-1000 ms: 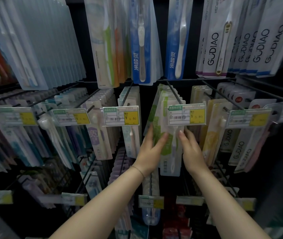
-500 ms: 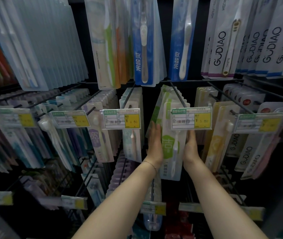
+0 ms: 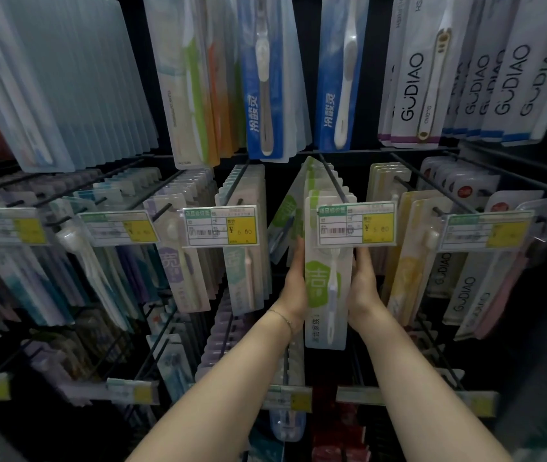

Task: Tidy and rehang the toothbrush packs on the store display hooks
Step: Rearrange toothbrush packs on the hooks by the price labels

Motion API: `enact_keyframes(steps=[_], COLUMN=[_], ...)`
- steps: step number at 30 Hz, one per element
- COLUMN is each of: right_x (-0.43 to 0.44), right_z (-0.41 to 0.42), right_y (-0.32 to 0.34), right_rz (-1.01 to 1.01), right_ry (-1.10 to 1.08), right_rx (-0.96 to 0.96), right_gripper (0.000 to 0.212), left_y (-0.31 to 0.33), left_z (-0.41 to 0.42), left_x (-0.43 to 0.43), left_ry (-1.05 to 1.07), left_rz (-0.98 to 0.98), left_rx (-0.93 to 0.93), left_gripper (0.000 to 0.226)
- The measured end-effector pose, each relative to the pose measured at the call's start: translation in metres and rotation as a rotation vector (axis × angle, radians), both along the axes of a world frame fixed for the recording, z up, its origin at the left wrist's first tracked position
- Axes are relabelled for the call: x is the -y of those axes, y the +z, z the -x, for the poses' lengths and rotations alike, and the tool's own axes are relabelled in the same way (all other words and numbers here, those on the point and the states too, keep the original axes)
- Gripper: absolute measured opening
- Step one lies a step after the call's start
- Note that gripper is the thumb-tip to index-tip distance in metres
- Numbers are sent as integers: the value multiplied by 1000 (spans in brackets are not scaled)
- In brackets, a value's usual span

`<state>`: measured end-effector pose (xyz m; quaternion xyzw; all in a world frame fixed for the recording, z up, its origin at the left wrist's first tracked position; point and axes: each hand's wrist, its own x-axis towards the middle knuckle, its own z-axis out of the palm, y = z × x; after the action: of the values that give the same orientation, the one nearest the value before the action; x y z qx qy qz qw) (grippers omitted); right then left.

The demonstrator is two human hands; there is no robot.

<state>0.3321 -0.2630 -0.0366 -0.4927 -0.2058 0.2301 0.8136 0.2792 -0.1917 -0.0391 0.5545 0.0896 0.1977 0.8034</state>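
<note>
A row of green-and-white toothbrush packs (image 3: 327, 295) hangs on a black display hook (image 3: 333, 176) in the middle of the rack, behind a price tag (image 3: 357, 223). My left hand (image 3: 295, 285) lies flat against the left side of the row, fingers straight and pointing up. My right hand (image 3: 363, 285) presses the right side the same way, so the packs sit squeezed between my palms. One green pack (image 3: 287, 215) at the left of the row leans out at an angle.
Neighbouring hooks carry a pink-brush row (image 3: 245, 261) on the left and yellow packs (image 3: 408, 261) on the right. Blue packs (image 3: 265, 78) and white GUDIAO packs (image 3: 425, 71) hang above. Lower hooks with price tags (image 3: 290, 398) jut out under my forearms.
Both hands have slid from the front face of the green packs to their sides and reached deeper along the hook. The packs now hang straighter.
</note>
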Motion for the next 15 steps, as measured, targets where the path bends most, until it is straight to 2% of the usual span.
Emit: enact_keyframes(steps=[7, 12, 15], right_x=[10, 9, 5], right_z=[-1, -7, -16], right_y=[2, 1, 8], right_rz=[113, 92, 121], right_ry=[-13, -79, -135], right_rx=[137, 100, 89], right_gripper=[49, 34, 42], left_y=[-2, -4, 3], left_z=[2, 8, 3], left_x=[-7, -17, -29], left_ry=[-4, 97, 169], left_rz=[-86, -110, -102], left_rx=[-5, -22, -17], left_gripper=[53, 58, 52])
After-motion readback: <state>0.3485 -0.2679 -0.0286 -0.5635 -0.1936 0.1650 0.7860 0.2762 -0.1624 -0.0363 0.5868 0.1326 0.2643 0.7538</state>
